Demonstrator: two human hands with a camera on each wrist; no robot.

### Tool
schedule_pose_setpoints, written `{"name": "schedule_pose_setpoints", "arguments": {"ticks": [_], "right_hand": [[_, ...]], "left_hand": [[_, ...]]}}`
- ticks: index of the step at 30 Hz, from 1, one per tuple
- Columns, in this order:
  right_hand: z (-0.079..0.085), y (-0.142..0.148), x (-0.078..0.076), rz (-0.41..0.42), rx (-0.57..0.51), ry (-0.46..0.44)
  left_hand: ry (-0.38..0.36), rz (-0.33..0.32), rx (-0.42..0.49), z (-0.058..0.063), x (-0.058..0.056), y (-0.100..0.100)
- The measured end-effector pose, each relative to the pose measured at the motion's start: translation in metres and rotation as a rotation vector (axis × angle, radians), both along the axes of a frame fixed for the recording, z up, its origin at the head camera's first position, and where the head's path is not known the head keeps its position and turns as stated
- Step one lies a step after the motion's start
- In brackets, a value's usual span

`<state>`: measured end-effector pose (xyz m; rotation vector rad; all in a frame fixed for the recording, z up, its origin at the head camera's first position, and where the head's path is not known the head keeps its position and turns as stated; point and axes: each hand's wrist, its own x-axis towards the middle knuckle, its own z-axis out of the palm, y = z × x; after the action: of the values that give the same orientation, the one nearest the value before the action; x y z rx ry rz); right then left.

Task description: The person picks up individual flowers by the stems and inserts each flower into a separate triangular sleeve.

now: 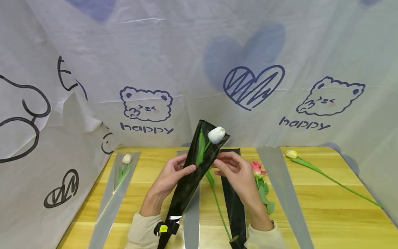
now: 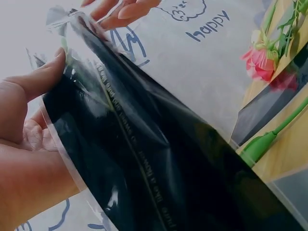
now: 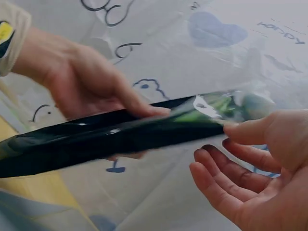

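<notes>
A white tulip (image 1: 216, 135) with a green leaf stands in a tilted black flower sleeve (image 1: 187, 186), its bloom at the sleeve's wide upper end. My left hand (image 1: 168, 178) grips the sleeve from the left, thumb across the front and fingers behind. At the right edge, just below the bloom, my right hand (image 1: 237, 173) pinches the film between thumb and forefinger; its other fingers curl loosely. In the left wrist view, small lettering runs along the sleeve (image 2: 159, 159). The right wrist view shows the sleeve (image 3: 115, 137) nearly side-on between both hands.
On the wooden table (image 1: 339, 221) lie a sleeved white tulip (image 1: 126, 159) at left, a pink rose (image 1: 258, 168) and a pale yellow tulip (image 1: 291, 154) at right. Grey sleeves (image 1: 284, 186) and another black sleeve (image 1: 234, 204) lie flat. A printed cloth (image 1: 199, 69) hangs behind.
</notes>
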<state>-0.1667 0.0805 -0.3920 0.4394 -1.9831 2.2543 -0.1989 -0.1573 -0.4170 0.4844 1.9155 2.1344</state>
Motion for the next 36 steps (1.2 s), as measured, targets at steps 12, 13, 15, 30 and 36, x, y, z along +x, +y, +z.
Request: {"name": "schedule_pose_setpoints", "arguments": {"ticks": [12, 13, 15, 30, 36], "right_hand": [[-0.008, -0.005, -0.004, -0.188, -0.049, 0.063], [-0.008, -0.004, -0.003, -0.196, -0.058, 0.071], [-0.007, -0.004, -0.003, -0.196, -0.053, 0.085], [-0.012, -0.017, -0.004, -0.098, 0.13, 0.068], [-0.011, -0.019, -0.003, -0.207, 0.079, 0.098]], "left_hand": [[0.024, -0.06, -0.111, 0.001, -0.001, -0.008], [0.024, -0.051, -0.101, 0.001, -0.001, -0.008], [0.027, -0.023, -0.087, 0.002, -0.001, -0.006], [0.086, 0.113, -0.02, 0.003, 0.003, -0.002], [0.062, -0.015, -0.07, 0.0, 0.0, 0.002]]}}
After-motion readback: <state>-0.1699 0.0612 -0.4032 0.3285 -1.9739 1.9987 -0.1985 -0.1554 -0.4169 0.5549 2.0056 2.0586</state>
